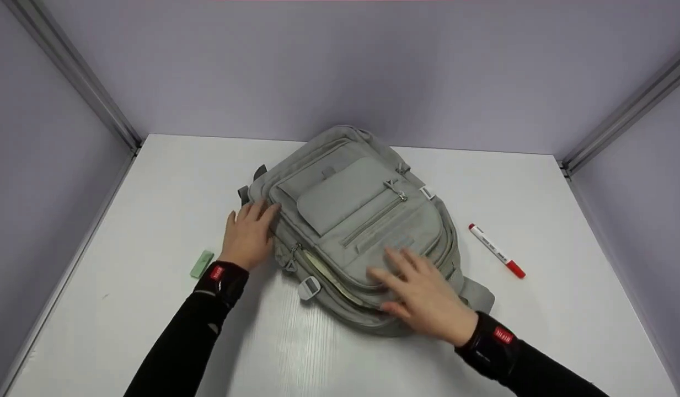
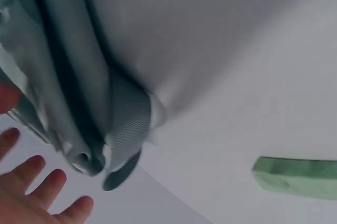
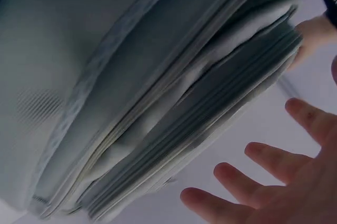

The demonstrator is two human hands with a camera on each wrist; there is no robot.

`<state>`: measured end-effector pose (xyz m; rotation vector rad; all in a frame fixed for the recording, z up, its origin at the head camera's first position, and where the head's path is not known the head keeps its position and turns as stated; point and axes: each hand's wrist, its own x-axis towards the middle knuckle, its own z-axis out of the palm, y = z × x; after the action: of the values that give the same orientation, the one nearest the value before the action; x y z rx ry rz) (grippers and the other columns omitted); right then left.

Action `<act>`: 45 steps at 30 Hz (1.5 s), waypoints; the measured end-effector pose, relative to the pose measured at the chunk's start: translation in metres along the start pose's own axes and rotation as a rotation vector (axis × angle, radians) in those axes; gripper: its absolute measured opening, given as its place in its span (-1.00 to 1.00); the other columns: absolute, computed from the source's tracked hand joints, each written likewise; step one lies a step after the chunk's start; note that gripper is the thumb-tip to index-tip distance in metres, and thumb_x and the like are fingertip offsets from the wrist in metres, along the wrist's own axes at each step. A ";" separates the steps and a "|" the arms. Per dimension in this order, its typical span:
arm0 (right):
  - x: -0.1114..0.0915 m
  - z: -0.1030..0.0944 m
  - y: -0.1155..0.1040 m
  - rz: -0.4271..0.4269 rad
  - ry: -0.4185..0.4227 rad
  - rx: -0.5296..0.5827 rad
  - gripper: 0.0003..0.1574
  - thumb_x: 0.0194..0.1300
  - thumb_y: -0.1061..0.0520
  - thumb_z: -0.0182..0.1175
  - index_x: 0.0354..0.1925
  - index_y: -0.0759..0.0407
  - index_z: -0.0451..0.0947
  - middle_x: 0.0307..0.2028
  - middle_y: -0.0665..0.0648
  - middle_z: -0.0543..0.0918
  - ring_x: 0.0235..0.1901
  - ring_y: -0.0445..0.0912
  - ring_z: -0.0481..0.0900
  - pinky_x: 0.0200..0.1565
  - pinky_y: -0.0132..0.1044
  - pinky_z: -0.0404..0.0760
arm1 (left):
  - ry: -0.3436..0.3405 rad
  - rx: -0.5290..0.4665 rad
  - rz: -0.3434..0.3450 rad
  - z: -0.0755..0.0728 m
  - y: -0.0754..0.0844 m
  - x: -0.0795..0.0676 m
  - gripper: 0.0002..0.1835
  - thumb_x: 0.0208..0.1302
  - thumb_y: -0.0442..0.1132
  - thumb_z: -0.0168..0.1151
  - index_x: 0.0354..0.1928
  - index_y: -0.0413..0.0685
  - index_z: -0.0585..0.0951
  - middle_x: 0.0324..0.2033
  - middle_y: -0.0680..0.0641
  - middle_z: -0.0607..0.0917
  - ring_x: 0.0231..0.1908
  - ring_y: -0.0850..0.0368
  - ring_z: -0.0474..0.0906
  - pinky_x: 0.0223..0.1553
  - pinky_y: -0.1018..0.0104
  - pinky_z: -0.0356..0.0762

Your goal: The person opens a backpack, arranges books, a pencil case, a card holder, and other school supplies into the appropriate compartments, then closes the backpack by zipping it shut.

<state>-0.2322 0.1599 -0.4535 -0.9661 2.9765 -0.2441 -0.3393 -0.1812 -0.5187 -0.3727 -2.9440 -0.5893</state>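
Note:
A grey-green backpack [image 1: 367,220] lies front side up on the white table, turned at a slant. Along its lower left side a zipped compartment gapes, showing a pale yellowish strip [image 1: 323,270] at the opening. My left hand [image 1: 249,234] is at the bag's left edge, fingers spread; in the left wrist view its fingers [image 2: 47,190] are extended beside a strap [image 2: 129,110]. Over the lower front of the bag is my right hand [image 1: 422,292], fingers spread and holding nothing. The right wrist view shows those fingers [image 3: 231,213] apart from the bag's zipped side [image 3: 200,92].
A green eraser-like block [image 1: 202,264] lies left of the bag, close to my left wrist. To the right rests a white marker [image 1: 497,251] with red ends. Grey-lilac panels [image 1: 373,71] wall the table [image 1: 538,193] at the back and both sides.

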 end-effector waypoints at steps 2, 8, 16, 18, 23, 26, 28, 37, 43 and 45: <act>-0.003 0.005 -0.010 -0.060 -0.047 -0.008 -0.20 0.28 -0.20 0.23 0.43 -0.18 0.31 0.45 0.33 0.28 0.36 0.39 0.31 0.26 0.41 0.33 | -0.052 0.003 -0.014 0.001 -0.002 0.002 -0.36 0.24 -0.32 0.10 0.41 -0.02 0.36 0.44 -0.27 0.34 0.40 -0.36 0.24 0.36 -0.45 0.10; -0.006 0.015 -0.012 -0.072 -0.086 -0.041 -0.22 0.27 -0.19 0.26 0.42 -0.28 0.32 0.44 0.25 0.32 0.35 0.34 0.34 0.21 0.43 0.37 | -0.078 0.040 0.000 0.003 -0.001 -0.003 -0.37 0.27 -0.29 0.15 0.41 -0.03 0.36 0.38 -0.25 0.43 0.35 -0.41 0.30 0.31 -0.49 0.13; -0.010 0.014 0.002 -0.035 -0.083 -0.029 -0.35 0.29 -0.16 0.25 0.33 -0.27 0.44 0.42 0.22 0.39 0.34 0.37 0.35 0.17 0.51 0.34 | -0.085 0.113 0.053 0.001 0.007 -0.020 -0.32 0.20 -0.24 0.26 0.41 -0.05 0.39 0.26 -0.27 0.55 0.19 -0.42 0.43 0.27 -0.40 0.25; -0.011 0.013 0.007 -0.015 -0.076 -0.029 -0.40 0.29 -0.15 0.26 0.29 -0.25 0.49 0.41 0.23 0.40 0.33 0.37 0.36 0.16 0.52 0.34 | -0.090 0.145 0.067 0.001 0.010 -0.025 -0.31 0.18 -0.22 0.29 0.40 -0.06 0.40 0.21 -0.28 0.59 0.13 -0.41 0.46 0.24 -0.34 0.31; -0.012 0.011 0.018 0.047 -0.064 -0.026 -0.50 0.30 -0.11 0.26 0.22 -0.24 0.57 0.41 0.25 0.39 0.34 0.38 0.36 0.17 0.53 0.33 | -0.066 0.197 0.090 0.000 0.023 -0.037 -0.32 0.12 -0.20 0.34 0.33 -0.11 0.45 0.01 -0.30 0.67 -0.07 -0.36 0.54 0.13 -0.19 0.44; -0.012 0.011 0.022 0.101 -0.050 0.002 -0.55 0.31 -0.09 0.26 0.17 -0.22 0.61 0.41 0.28 0.38 0.34 0.39 0.35 0.17 0.54 0.31 | -0.030 0.228 0.113 0.000 0.031 -0.045 -0.35 0.07 -0.19 0.37 0.27 -0.17 0.50 -0.13 -0.29 0.70 -0.19 -0.30 0.58 0.00 -0.12 0.51; -0.012 0.011 0.024 0.133 -0.037 0.016 -0.58 0.31 -0.09 0.26 0.14 -0.19 0.63 0.40 0.31 0.39 0.34 0.39 0.35 0.16 0.55 0.31 | -0.008 0.248 0.125 0.001 0.036 -0.050 -0.36 0.04 -0.19 0.38 0.22 -0.19 0.52 -0.20 -0.28 0.71 -0.26 -0.25 0.59 -0.10 -0.07 0.52; -0.011 0.015 0.034 0.209 0.019 -0.028 -0.56 0.28 -0.08 0.30 0.12 -0.09 0.65 0.33 0.39 0.44 0.30 0.42 0.38 0.15 0.48 0.38 | -0.021 0.230 0.142 0.002 0.055 -0.068 -0.46 0.00 -0.20 0.40 0.06 -0.22 0.53 -0.27 -0.26 0.73 -0.29 -0.19 0.62 -0.21 -0.02 0.57; -0.009 0.016 0.033 0.249 0.065 -0.050 -0.51 0.26 -0.06 0.33 0.13 0.04 0.63 0.29 0.43 0.47 0.24 0.42 0.44 0.15 0.42 0.43 | 0.045 0.232 0.203 0.007 0.061 -0.075 -0.52 -0.02 -0.19 0.41 -0.02 -0.21 0.54 -0.30 -0.23 0.74 -0.32 -0.14 0.63 -0.26 0.04 0.57; -0.007 0.017 0.027 0.258 0.110 -0.071 -0.51 0.24 -0.04 0.35 0.09 0.14 0.63 0.26 0.44 0.50 0.21 0.40 0.47 0.13 0.37 0.48 | 0.065 0.238 0.211 0.008 0.062 -0.076 -0.52 -0.02 -0.19 0.41 -0.03 -0.21 0.55 -0.29 -0.22 0.74 -0.32 -0.13 0.64 -0.27 0.05 0.57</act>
<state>-0.2411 0.1831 -0.4742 -0.5795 3.1861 -0.1948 -0.2501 -0.1391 -0.5162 -0.6135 -2.8193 -0.2183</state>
